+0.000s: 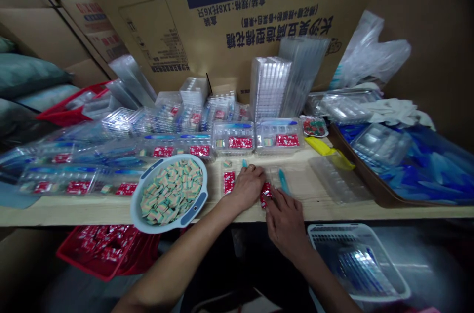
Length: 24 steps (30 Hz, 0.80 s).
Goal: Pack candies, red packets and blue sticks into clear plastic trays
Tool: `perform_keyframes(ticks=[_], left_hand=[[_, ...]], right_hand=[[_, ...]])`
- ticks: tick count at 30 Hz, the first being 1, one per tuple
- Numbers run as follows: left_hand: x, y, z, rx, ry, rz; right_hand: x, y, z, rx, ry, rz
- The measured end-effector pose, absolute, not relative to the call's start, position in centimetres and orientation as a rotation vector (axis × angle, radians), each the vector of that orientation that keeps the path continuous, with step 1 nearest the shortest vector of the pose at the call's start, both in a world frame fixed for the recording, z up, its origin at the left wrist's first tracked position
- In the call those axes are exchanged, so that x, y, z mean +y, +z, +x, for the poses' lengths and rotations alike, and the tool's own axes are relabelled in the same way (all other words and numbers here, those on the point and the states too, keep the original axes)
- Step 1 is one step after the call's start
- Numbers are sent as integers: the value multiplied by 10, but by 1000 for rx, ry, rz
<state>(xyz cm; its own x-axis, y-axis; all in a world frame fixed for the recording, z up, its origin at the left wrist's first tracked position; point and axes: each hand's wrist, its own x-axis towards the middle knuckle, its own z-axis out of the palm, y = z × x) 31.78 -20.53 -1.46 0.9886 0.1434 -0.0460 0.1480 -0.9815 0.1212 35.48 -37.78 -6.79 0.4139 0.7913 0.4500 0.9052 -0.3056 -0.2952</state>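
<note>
On the pale wooden bench [326, 212], the curled left hand [247, 185] and right hand [285, 221] close on a small red printed packet [265, 195], pinching it steady between them.

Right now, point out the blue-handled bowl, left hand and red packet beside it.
Blue-handled bowl [134, 199]: head view, left rim.
Left hand [248, 186]: head view, back of hand.
Red packet [265, 195]: head view, visible middle.

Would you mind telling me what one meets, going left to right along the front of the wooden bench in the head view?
Round pale-blue colander of layered sweets → red packet → left hand → second red packet → right hand → clear plastic tray
</note>
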Motion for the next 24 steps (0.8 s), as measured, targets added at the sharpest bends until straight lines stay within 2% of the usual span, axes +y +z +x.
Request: perform_keyframes(ticks=[5, 11, 14, 19, 21, 24], left_hand=[[-212, -5, 310, 283, -115, 2896], [-222, 41, 233, 275, 182, 2789], [-195, 59, 170, 537, 401, 2722], [-123, 72, 67, 1286, 780, 2332], [-110, 73, 44, 1319, 837, 2246], [-110, 66, 38, 1108, 779, 2266]], right_hand=[[-376, -73, 360, -1485, -409, -2194], [-367, -82, 371, -1467, -563, -2184], [-369, -79, 373, -1430, -568, -2143], [-367, -63, 368, -1411, -540, -2054], [-356, -55, 361, -1452, -512, -2011], [-331, -41, 346, -1570, -469, -1886]])
